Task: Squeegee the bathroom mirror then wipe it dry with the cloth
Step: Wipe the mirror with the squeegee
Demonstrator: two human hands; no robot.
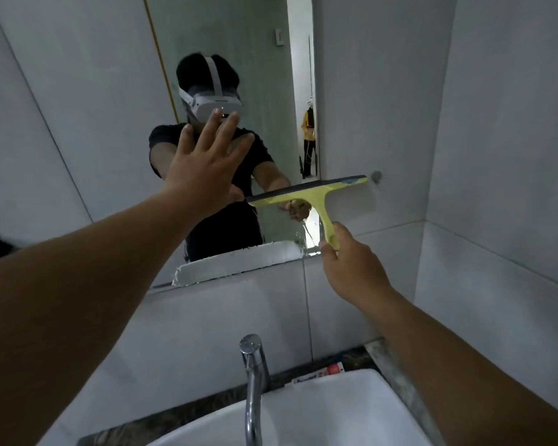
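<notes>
right hand [351, 262] is closed around the lower end of the yellow squeegee [316, 196] handle, fingers wrapped near its tip; the blade bar sits roughly level, tilted slightly up to the right, across the right part of the bathroom mirror [239, 59], its right end overhanging the mirror edge onto the tiled wall [496, 123]. cannot tell if the rubber edge is fully in contact with the glass. left hand [207, 162] is open, fingers spread, palm flat toward or against the mirror, holding nothing. no cloth seen in view. judgement: squeegee looks light, rigid plastic with a soft flexible rubber lip; the grip low on the handle gives reach but less pressure control, so a hold nearer the t-junction would likely press the lip more evenly. wet plastic may be slippery. mirror is hard, smooth, fragile; moderate even pressure suits it. a white strip along the mirror's bottom edge appears to be reflection or residue, cannot tell which. below: chrome faucet [253, 375], white sink [351, 413], a toothpaste tube [319, 373] on the dark stone surface [361, 355].
</notes>
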